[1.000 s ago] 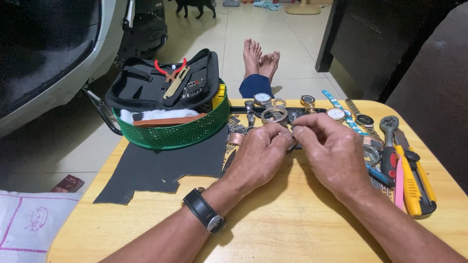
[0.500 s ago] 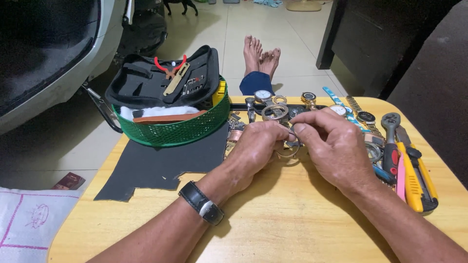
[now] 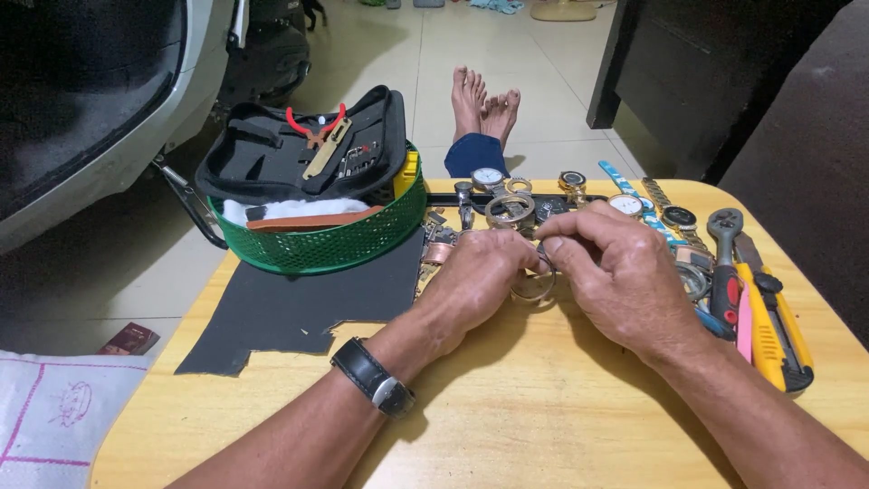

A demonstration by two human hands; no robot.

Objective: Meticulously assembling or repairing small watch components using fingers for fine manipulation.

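Both my hands meet over the middle of a round wooden table (image 3: 507,426). My left hand (image 3: 475,282), with a black wristwatch (image 3: 373,378) on its wrist, and my right hand (image 3: 611,267) pinch a small metal watch part (image 3: 534,288) between their fingertips; a silvery ring shows below the fingers. Behind the hands lies a row of several wristwatches (image 3: 507,195) and watch cases.
A green mesh basket (image 3: 317,240) holding an open black tool case (image 3: 299,149) with red pliers stands at the back left on a dark mat (image 3: 290,312). Pliers, a yellow cutter (image 3: 769,326) and a pink tool lie at the right edge. My bare feet (image 3: 484,100) rest on the floor beyond.
My hands have shifted slightly to the right and nearer, still working the same small part between the fingertips.
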